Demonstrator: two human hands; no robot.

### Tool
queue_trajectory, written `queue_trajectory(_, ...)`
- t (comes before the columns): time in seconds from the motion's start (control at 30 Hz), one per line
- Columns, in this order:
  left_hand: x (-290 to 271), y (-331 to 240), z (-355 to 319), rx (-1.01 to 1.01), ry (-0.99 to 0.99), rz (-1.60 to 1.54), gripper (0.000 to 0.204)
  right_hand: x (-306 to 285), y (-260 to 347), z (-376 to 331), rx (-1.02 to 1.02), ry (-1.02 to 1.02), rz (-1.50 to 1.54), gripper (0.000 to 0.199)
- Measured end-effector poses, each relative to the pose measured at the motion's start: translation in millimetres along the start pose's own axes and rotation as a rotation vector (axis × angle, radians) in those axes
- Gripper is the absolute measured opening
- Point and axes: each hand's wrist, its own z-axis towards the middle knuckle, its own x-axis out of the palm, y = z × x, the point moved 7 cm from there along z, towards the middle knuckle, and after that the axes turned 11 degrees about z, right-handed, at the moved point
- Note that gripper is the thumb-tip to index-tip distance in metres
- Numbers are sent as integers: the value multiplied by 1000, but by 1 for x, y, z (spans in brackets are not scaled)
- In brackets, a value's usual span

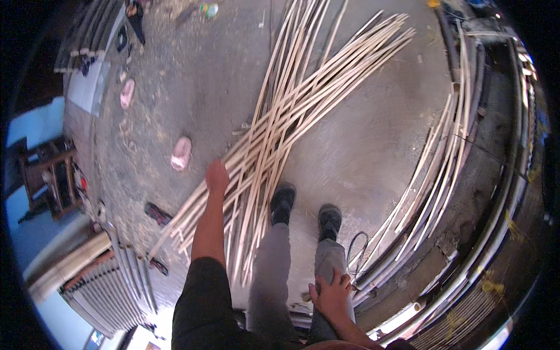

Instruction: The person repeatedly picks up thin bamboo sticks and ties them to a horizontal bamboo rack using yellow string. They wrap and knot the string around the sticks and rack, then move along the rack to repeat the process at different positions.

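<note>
Long pale bamboo-like strips (pixel 274 125) lie on the floor in two loose bundles crossing each other. My left hand (pixel 217 177) is closed at the left edge of the slanting bundle. Strips run under the fist and come out on both sides; its fingertips are hidden. My right hand (pixel 332 294) lies on my right leg near the knee, fingers apart, with nothing in it. My dark left shoe (pixel 283 202) is close beside the strips, and my right shoe (pixel 330 220) stands on the bare concrete.
More strips (pixel 434 169) lie along the right, beside long poles (pixel 513 198). Pink slippers (pixel 181 154) and a dark sandal (pixel 156 213) are on the floor at left. Grey tubes (pixel 105 291) are stacked at lower left, below a wooden chair-like frame (pixel 55 175).
</note>
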Motion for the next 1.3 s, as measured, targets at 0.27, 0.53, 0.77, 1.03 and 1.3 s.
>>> queue_trajectory(0.27,-295,-58,-90,24,-84,-586,22,8,-8,-70,281,-63,414,41)
queue_trajectory(0.53,-529,-258,-72,271,51,-1211,18,-46,35,-146,218,-122,833,59)
queue_trajectory(0.77,-741,-524,-142,603,619,-1619,12,-175,58,-249,94,-597,1106,79)
queue_trajectory(1.03,-814,-655,-399,632,1199,-1905,8,-145,-42,-519,538,-1345,1133,33)
queue_trajectory(1.3,-762,-632,-625,694,1114,-1668,58,-82,-107,-779,627,-1778,606,9)
